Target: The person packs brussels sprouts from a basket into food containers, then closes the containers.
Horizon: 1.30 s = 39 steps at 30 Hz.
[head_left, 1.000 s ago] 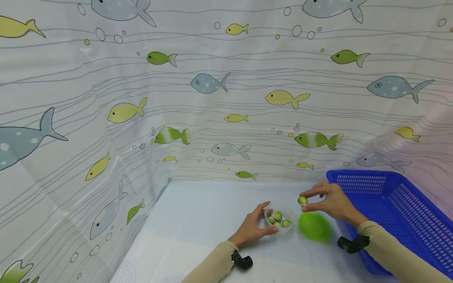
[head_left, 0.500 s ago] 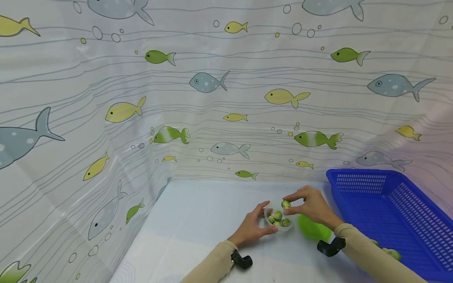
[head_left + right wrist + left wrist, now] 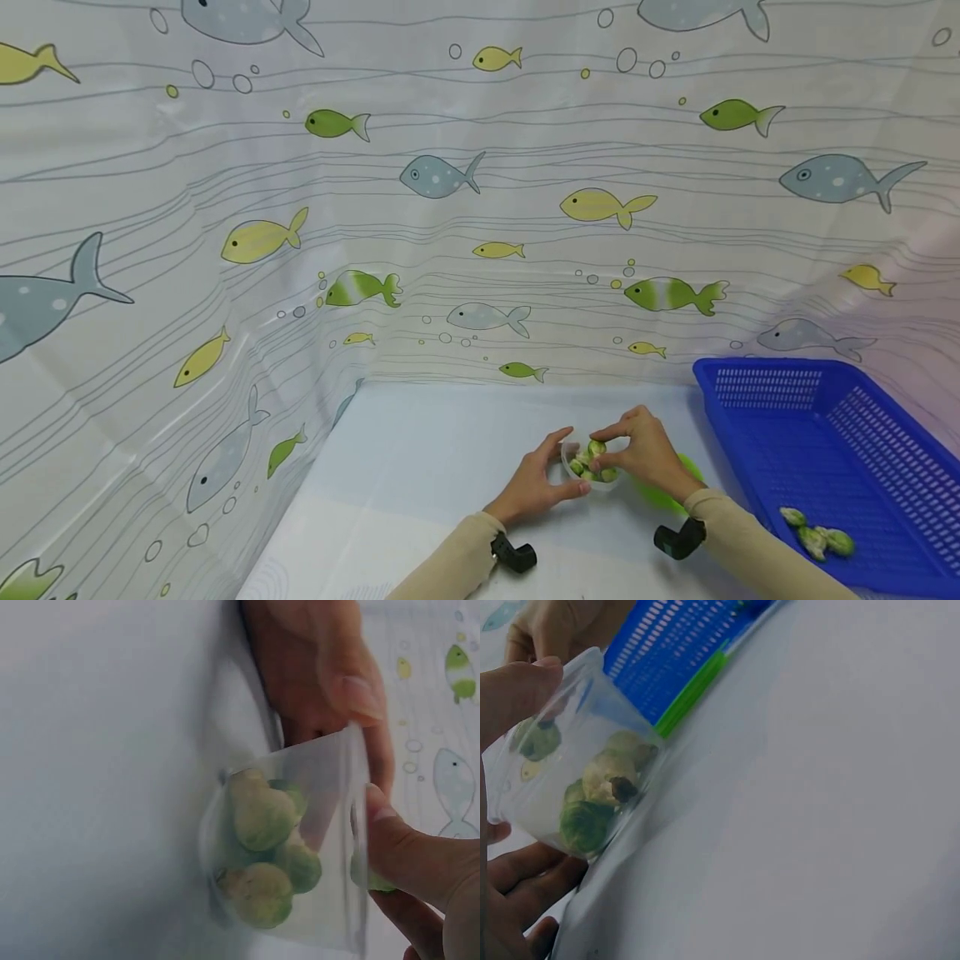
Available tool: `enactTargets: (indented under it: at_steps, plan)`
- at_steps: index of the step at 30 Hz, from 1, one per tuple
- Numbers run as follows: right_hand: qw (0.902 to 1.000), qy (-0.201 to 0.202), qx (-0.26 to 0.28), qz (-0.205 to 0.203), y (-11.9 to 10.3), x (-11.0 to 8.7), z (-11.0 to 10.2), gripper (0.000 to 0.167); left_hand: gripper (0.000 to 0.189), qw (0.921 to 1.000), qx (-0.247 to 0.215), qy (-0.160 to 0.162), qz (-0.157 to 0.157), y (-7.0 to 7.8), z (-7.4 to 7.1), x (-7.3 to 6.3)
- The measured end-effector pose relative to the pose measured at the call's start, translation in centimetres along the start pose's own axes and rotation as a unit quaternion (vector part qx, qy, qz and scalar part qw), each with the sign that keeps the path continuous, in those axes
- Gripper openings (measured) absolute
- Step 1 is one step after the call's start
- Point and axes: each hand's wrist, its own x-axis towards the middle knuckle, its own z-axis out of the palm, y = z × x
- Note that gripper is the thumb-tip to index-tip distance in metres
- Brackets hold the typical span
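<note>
— Please start with the largest thing.

— The blue plastic basket (image 3: 832,450) stands to the right of the clear plastic cup (image 3: 334,881). On its floor lie a few loose Brussels sprouts (image 3: 813,537); half a second ago my right sleeve (image 3: 750,542) was covering most of them.

— And the cup, has it moved?

— Hardly. My left hand (image 3: 532,483) holds it around the side, with thumb and fingers spread to its width. Just to the right of the cup is the green lid (image 3: 662,498), partly hidden by my right hand (image 3: 648,454).

— So what is different now?

— The smallest thing, one Brussels sprout (image 3: 597,448). My right thumb and fingers pinch it. Half a second earlier it was outside the cup, on the right; now it is at the cup's mouth, by the other sprouts (image 3: 589,825) inside. If it touches them, I cannot tell.

— What does this mean?

— In my judgement, the carrying is almost complete. Only the release is not yet done.
</note>
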Motion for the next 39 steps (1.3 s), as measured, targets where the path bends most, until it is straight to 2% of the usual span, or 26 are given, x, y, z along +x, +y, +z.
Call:
enactTargets:
  at_steps: [9, 22, 33, 39]
  plan:
    - [0.9989, -0.025, -0.014, 0.037, 0.8, -0.1, 0.6, 0.036, 0.090, 1.0000, 0.001, -0.005, -0.004, 0.1, -0.1, 0.2]
    - [0.9985, -0.030, -0.045, 0.000, 1.2, 0.2, 1.1, 0.034, 0.089, 1.0000, -0.002, -0.001, 0.005, 0.0, -0.1, 0.3]
    - [0.9969, -0.051, -0.061, 0.005, 0.8, 0.3, 0.9, 0.031, 0.089, 1.0000, -0.003, 0.001, 0.009, 0.0, -0.1, 0.2]
    - [0.9953, -0.068, -0.069, 0.010, 0.5, 0.3, 0.8, 0.029, 0.089, 1.0000, -0.004, -0.002, 0.000, 0.1, -0.1, 0.0]
